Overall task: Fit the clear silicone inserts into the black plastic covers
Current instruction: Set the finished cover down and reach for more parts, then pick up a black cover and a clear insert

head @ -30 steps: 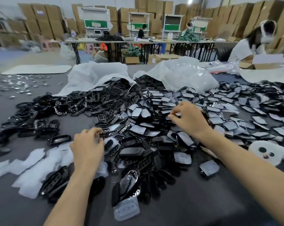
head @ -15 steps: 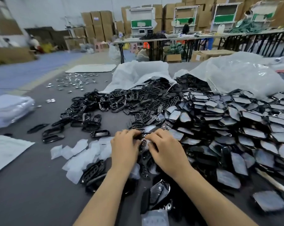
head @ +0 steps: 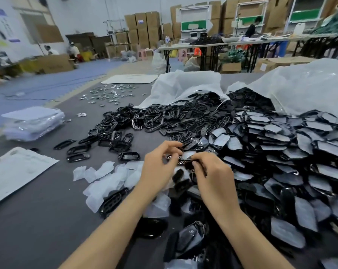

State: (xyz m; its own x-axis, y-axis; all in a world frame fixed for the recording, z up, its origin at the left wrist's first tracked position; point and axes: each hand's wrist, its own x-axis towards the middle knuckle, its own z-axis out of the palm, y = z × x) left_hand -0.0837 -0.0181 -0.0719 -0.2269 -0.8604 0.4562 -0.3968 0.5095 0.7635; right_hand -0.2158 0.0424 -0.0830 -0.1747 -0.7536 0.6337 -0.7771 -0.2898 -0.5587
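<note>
My left hand [head: 160,166] and my right hand [head: 212,175] meet over the middle of the grey table, fingers curled round one black plastic cover [head: 185,159] held between them. A pale insert seems to lie on that cover, partly hidden by my fingertips. Clear silicone inserts [head: 104,177] lie scattered to the left of my hands. A big heap of black covers [head: 280,148], many with pale film on top, spreads to the right and behind.
Two white plastic bags [head: 185,84] spill black frames at the back. Loose black frames [head: 109,136] lie left of centre. Stacked clear packets [head: 34,123] and a white sheet [head: 16,169] sit at the left edge. Small shiny pieces [head: 109,94] lie far back.
My right hand came back from the heap on the right and joined my left hand on one cover. The view turned left.
</note>
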